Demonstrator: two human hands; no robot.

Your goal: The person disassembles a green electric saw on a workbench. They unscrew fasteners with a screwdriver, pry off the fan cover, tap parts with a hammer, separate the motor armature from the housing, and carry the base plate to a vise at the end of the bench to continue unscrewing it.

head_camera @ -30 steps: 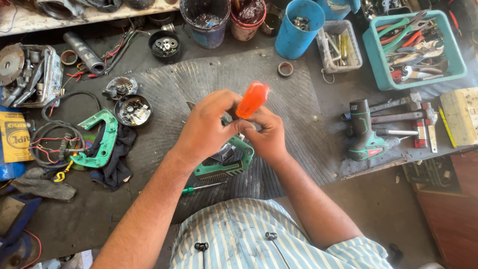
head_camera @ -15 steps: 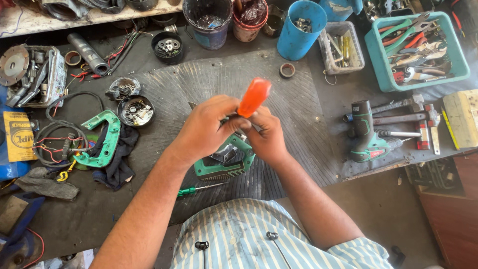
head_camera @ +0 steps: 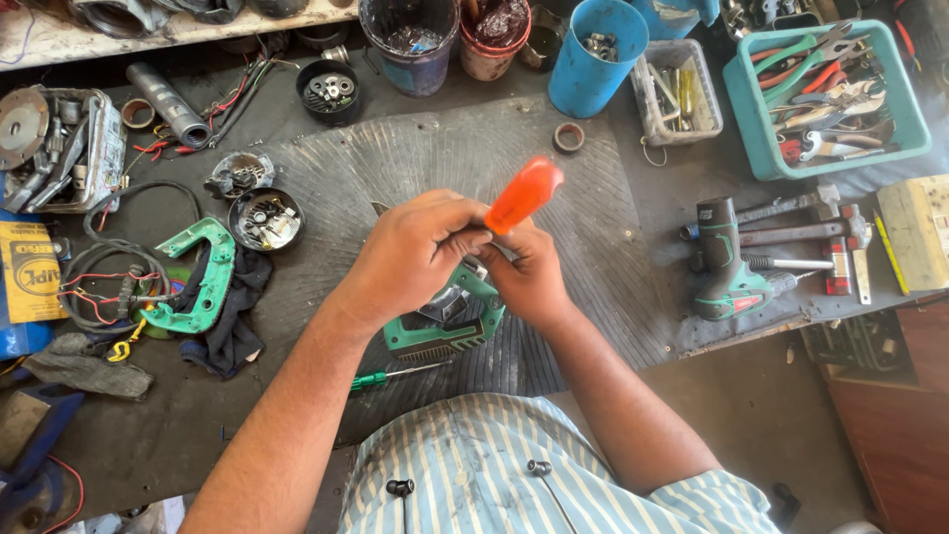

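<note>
Fingers of left hand (head_camera: 420,252) and right hand (head_camera: 529,277) close together on an orange-handled screwdriver (head_camera: 524,193), over a green tool housing (head_camera: 445,321) at mat (head_camera: 613,227) centre. Housing likely rigid, light plastic; best gripped by its loop handle.

Shaft and tip of orange-handled screwdriver (head_camera: 525,193) hidden behind clasped left hand (head_camera: 415,252) and right hand (head_camera: 529,277). Far half of green plastic power-tool housing (head_camera: 445,321) covered by both hands. Yellow printed booklet (head_camera: 25,272) cut off at left edge. Small parts inside tall blue plastic cup (head_camera: 593,54) too small to identify.
</note>
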